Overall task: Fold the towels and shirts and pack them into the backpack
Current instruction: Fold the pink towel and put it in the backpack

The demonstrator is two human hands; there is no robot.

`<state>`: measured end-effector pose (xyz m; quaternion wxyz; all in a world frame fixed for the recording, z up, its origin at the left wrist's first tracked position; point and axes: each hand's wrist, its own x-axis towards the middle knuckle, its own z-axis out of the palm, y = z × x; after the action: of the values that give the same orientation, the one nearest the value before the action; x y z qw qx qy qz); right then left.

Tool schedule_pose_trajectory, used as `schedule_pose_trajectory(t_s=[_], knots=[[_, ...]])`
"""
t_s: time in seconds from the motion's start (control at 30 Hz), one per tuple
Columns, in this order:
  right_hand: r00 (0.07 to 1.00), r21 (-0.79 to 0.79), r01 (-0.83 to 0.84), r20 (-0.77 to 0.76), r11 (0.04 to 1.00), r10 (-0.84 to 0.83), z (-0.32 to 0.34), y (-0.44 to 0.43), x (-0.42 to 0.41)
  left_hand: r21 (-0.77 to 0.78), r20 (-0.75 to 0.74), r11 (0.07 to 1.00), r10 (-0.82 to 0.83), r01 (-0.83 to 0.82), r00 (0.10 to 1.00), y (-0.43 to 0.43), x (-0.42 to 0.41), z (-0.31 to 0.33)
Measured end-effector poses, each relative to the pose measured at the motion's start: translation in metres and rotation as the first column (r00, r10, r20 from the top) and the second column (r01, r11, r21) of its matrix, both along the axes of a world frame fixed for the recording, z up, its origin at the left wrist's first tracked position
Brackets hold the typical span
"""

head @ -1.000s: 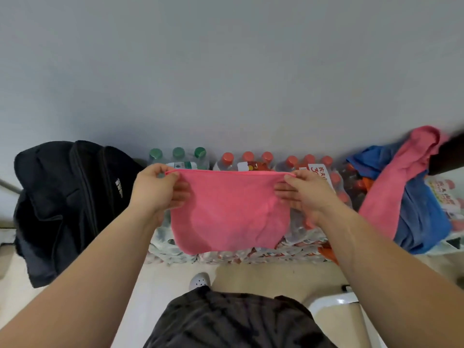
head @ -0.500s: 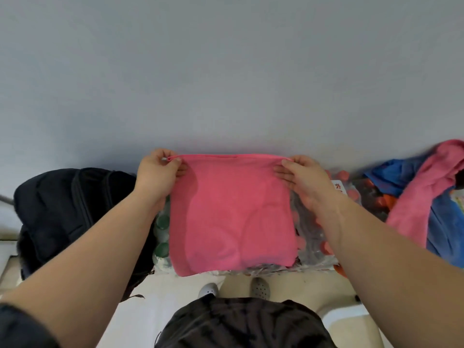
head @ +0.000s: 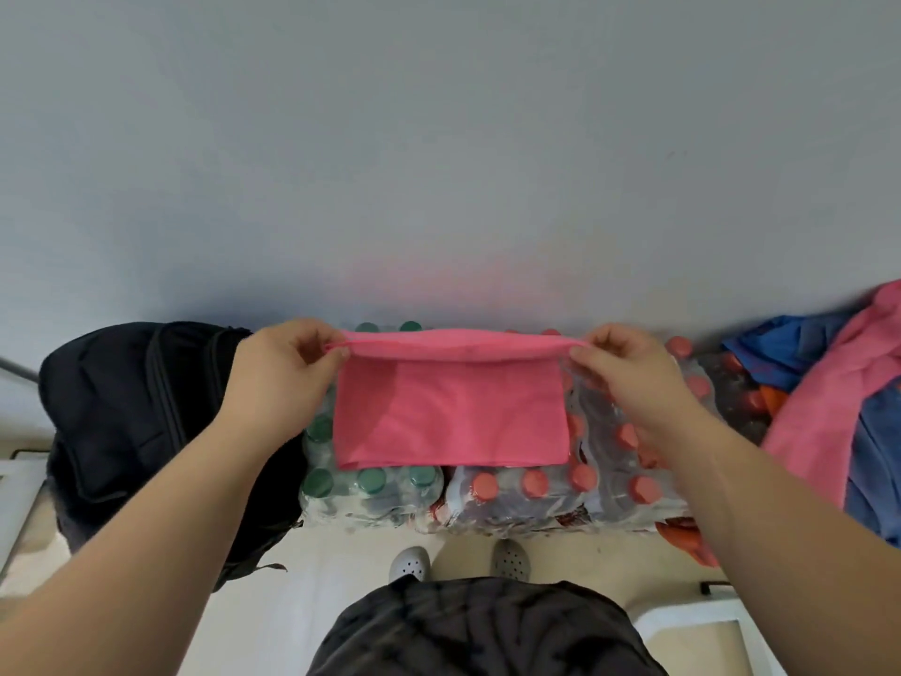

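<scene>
A folded pink towel (head: 451, 412) lies flat on top of shrink-wrapped bottle packs (head: 492, 495), its far edge lifted. My left hand (head: 280, 378) pinches the towel's far left corner and my right hand (head: 629, 378) pinches the far right corner. A black backpack (head: 141, 431) leans against the wall at the left, beside the packs. At the right edge a heap of clothes holds another pink towel (head: 824, 407) draped over a blue garment (head: 872, 461).
A grey wall (head: 439, 163) rises directly behind the bottle packs. My feet in grey clogs (head: 409, 563) stand on the pale floor in front of the packs. A white object's corner (head: 692, 622) shows at the lower right.
The towel came down from hanging in the air onto the bottle packs. My hands spread apart and now hold only its raised far edge. The view tilted downward.
</scene>
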<state>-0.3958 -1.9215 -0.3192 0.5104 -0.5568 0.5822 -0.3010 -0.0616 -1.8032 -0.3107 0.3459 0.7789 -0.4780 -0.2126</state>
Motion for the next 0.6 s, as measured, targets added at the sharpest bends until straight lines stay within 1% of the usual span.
schedule_pose_trajectory(t_s=[0.03, 0.1, 0.17, 0.27, 0.33, 0.4, 0.53, 0.6], knots=[[0.995, -0.031, -0.056, -0.082, 0.998, 0.053, -0.003, 0.009, -0.007, 0.016, 0.075, 0.999, -0.047, 0.046, 0.996, 0.013, -0.002, -0.002], [0.957, -0.078, -0.166, -0.254, 0.983, 0.142, -0.010, 0.026, -0.020, 0.052, 0.225, 0.988, -0.150, 0.142, 0.963, 0.037, -0.002, -0.011], [0.909, -0.106, -0.248, -0.370, 0.963, 0.193, -0.016, 0.039, -0.027, 0.094, 0.330, 0.975, -0.222, 0.202, 0.918, 0.054, -0.002, -0.024], [0.809, -0.177, -0.364, -0.546, 0.914, 0.216, -0.024, 0.054, -0.028, 0.196, 0.472, 0.955, -0.289, 0.221, 0.833, 0.064, -0.012, -0.038], [0.731, -0.216, -0.433, -0.652, 0.875, 0.201, -0.029, 0.061, -0.025, 0.264, 0.522, 0.937, -0.339, 0.230, 0.782, 0.064, -0.019, -0.045], [0.692, -0.242, -0.442, -0.705, 0.864, 0.157, -0.032, 0.065, -0.021, 0.271, 0.536, 0.932, -0.355, 0.242, 0.766, 0.062, -0.022, -0.049], [0.727, -0.282, -0.370, -0.682, 0.885, 0.086, -0.029, 0.066, -0.019, 0.113, 0.547, 0.964, -0.263, 0.242, 0.795, 0.064, -0.024, -0.044], [0.717, -0.277, -0.381, -0.691, 0.882, 0.092, -0.028, 0.064, -0.022, 0.132, 0.562, 0.961, -0.273, 0.241, 0.781, 0.065, -0.021, -0.050]])
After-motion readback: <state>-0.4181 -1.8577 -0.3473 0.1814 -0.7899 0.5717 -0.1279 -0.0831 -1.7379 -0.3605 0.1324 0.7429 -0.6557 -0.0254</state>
